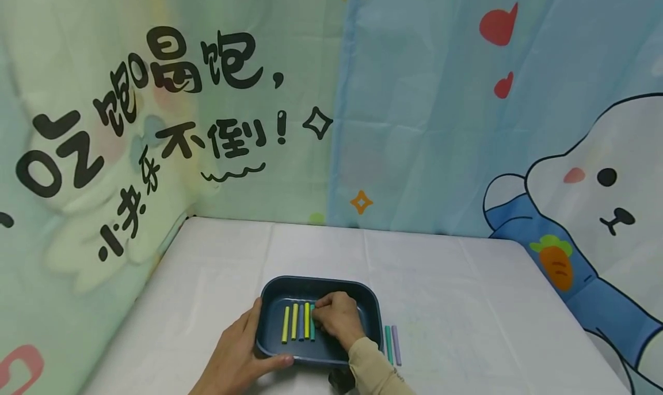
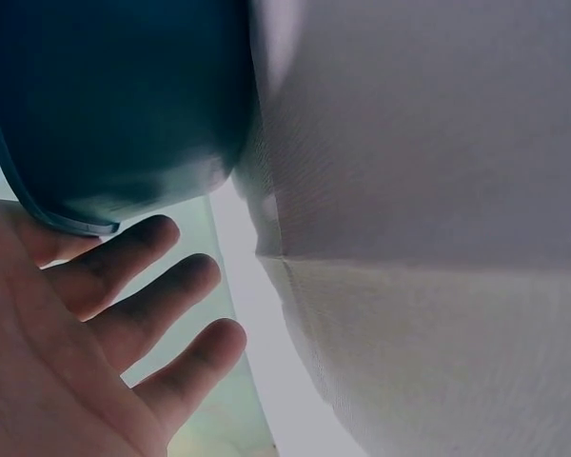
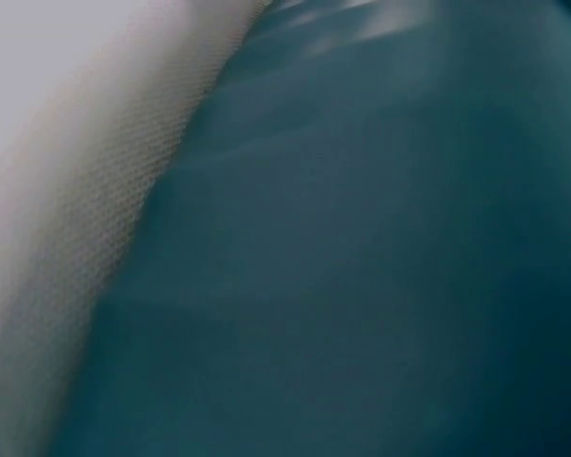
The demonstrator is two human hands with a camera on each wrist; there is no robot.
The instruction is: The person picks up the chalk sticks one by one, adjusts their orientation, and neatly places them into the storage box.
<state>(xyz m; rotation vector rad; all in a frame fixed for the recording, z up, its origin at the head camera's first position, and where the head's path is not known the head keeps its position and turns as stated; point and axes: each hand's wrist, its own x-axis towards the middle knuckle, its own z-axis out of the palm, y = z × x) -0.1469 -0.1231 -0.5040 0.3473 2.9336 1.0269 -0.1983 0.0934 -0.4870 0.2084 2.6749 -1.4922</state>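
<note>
Dark blue tray [image 1: 374, 308] sits on white-covered desk [image 1: 466, 303]. Left hand [image 1: 240, 357] grips the tray's rim at 8 o'clock, thumb along the near edge. Right hand [image 1: 336, 317] inside the tray, fingers curled on a teal stick [image 1: 312, 321] beside yellow sticks [image 1: 295, 321]. Teal and lilac sticks [image 1: 392, 344] lie on the desk at 3 o'clock of the tray.

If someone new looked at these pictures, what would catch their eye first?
Probably the dark blue tray near the front of the white table, with coloured sticks lined up inside. The right hand reaches into it at the teal stick, while the left hand holds its near left corner. Two more sticks lie just right of the tray.
</note>
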